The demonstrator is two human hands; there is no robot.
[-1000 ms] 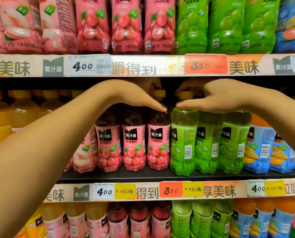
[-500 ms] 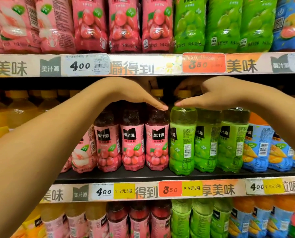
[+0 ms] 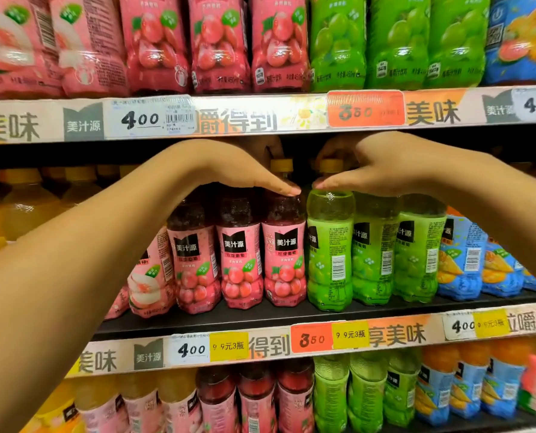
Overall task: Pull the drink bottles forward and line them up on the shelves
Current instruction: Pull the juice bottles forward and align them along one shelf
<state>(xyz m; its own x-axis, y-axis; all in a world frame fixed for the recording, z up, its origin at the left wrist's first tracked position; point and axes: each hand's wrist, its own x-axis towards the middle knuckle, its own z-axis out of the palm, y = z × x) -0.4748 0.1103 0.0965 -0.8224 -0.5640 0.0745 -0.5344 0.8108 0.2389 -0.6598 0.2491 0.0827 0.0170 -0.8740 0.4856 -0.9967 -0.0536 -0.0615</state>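
A: How many bottles stand on the middle shelf point(image 3: 260, 320)?

B: At the front, three red grape bottles point(image 3: 238, 264) side by side, then three green grape bottles point(image 3: 373, 254) touching them on the right. Left of the red ones, a peach bottle point(image 3: 149, 276) leans; right of the green ones, about three blue-labelled bottles point(image 3: 479, 260). Orange-capped bottles point(image 3: 20, 204) stand far left, farther back.

A: And the hands?

B: The left hand point(image 3: 238, 170) arches over the red row, fingers straight and together, their tips resting on the shoulder of the rightmost red bottle. The right hand point(image 3: 376, 167) arches over the green row, little finger on the leftmost green bottle's shoulder; its upper fingers curl round that bottle's yellow cap point(image 3: 331, 165).

A: Any room at the edge?

B: A bare dark strip lies between the bottle bases and the price rail point(image 3: 394, 335); the red row sits slightly nearer to it at the left.
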